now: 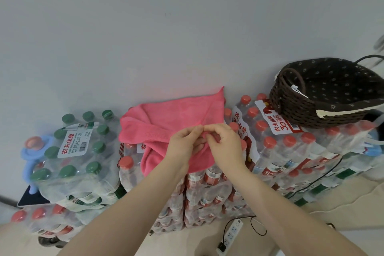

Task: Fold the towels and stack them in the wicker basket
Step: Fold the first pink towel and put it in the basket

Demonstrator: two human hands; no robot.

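One pink microfibre towel (166,124) lies rumpled on top of shrink-wrapped packs of red-capped water bottles (291,151), its far corner against the pale grey wall (145,27). Two bare hands meet over its near edge: the left hand (184,141) and the right hand (225,141) each pinch a bit of the pink cloth between curled fingers and thumb, the fingertips of both nearly touching. Part of the towel is hidden beneath the hands.

One dark brown wicker basket (295,106) with a brown flower-print lining stands on the bottle packs to the right, well apart from the towel; no towel shows inside it, and its far right side is cut off by the frame edge. One looped handle shows clearly, a second only in part.

To the left sits one pack of green-capped bottles (76,147), about twelve caps visible. Beside it is one light blue plastic object (31,151), its shape hard to make out. On the floor lies one white power strip (230,235) with a black cable. The red caps are too many and too overlapped to count.
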